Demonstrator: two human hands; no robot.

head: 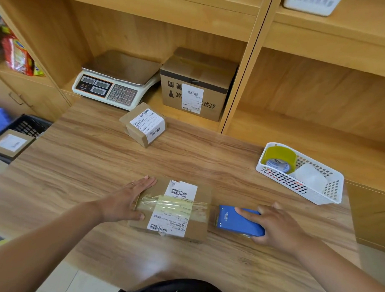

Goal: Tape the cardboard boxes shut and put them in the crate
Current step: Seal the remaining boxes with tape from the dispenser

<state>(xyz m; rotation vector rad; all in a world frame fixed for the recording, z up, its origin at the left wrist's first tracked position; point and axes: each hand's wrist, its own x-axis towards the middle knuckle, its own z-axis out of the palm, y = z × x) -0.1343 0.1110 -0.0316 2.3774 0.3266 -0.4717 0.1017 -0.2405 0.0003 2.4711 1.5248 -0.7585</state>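
Nearest me, the left hand (pixel 128 200) lies flat with straight fingers, pressing on the left end of the flat brown cardboard box (pixel 180 230) on the wooden table (pixel 77 174). A strip of yellowish clear tape (pixel 174 205) crosses the box's top and label. Just right of it, the right hand (pixel 278 227) clasps the blue tape dispenser (pixel 237 221) against the table. Farther right I see a white perforated basket (pixel 316 194) holding a yellow tape roll (pixel 279 157). Mid-table, farther off, stands a small labelled cardboard box (pixel 144 124). Far left, beside the table, the black plastic crate (pixel 28 123) holds a labelled flat box (pixel 10 144). On the shelf beyond sit a white weighing scale (pixel 117 80) and a large cardboard carton (pixel 196 84).
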